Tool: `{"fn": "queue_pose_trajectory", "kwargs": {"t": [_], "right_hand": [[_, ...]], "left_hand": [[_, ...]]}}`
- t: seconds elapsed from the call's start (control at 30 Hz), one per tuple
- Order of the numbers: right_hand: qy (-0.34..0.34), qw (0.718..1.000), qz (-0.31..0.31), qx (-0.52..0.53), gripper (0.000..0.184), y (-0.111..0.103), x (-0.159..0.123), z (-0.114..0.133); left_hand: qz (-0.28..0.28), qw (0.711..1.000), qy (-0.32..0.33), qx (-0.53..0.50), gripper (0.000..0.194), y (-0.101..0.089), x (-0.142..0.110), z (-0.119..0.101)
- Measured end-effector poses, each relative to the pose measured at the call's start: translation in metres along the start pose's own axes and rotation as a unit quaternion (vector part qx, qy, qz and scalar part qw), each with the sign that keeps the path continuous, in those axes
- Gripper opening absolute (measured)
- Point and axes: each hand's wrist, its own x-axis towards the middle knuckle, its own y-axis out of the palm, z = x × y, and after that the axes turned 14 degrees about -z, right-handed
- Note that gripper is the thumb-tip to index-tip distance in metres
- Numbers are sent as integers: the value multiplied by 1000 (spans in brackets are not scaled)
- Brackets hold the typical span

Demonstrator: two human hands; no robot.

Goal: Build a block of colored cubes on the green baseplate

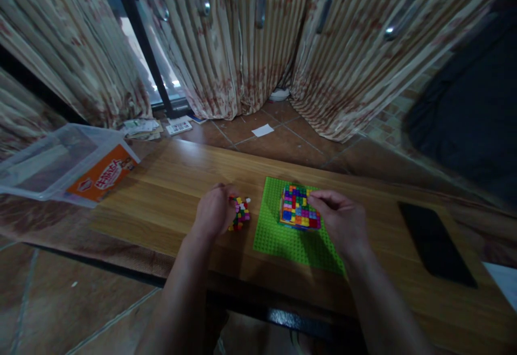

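A green baseplate (pixel 278 239) lies on the wooden table (pixel 161 193). On it stands a flat block of many-coloured small bricks (pixel 298 208). My right hand (pixel 341 220) rests at the block's right edge, fingers pinched together on its top. My left hand (pixel 214 209) is curled shut round a smaller clump of coloured bricks (pixel 241 213), just left of the baseplate.
A clear plastic box (pixel 52 164) with an orange label sits at the table's left end. A black phone (pixel 434 244) lies flat at the right. Striped curtains (pixel 250 37) hang behind, with papers (pixel 141 127) on the tiled floor.
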Motion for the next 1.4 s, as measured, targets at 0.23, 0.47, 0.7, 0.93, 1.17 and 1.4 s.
{"fn": "queue_pose_trajectory", "kwargs": {"t": [0.23, 0.47, 0.7, 0.93, 1.17, 1.4], "right_hand": [[-4, 1000, -5, 20, 18, 0, -1, 0], [-5, 1000, -3, 30, 17, 0, -2, 2], [-3, 1000, 9, 24, 21, 0, -3, 1], [-22, 999, 12, 20, 19, 0, -4, 0], [-91, 994, 20, 51, 12, -1, -13, 14], [-131, 978, 156, 39, 13, 3, -27, 23]], "left_hand": [[-13, 998, 53, 33, 31, 9, 1, -3], [-20, 998, 34, 38, 27, 12, 0, -4], [-18, 999, 25, 17, 23, 14, 0, -3], [-8, 1000, 20, -19, 17, 4, 1, -6], [8, 919, -56, -390, 16, 1, -5, -21], [11, 863, -15, -505, 16, 5, -18, -54]]}}
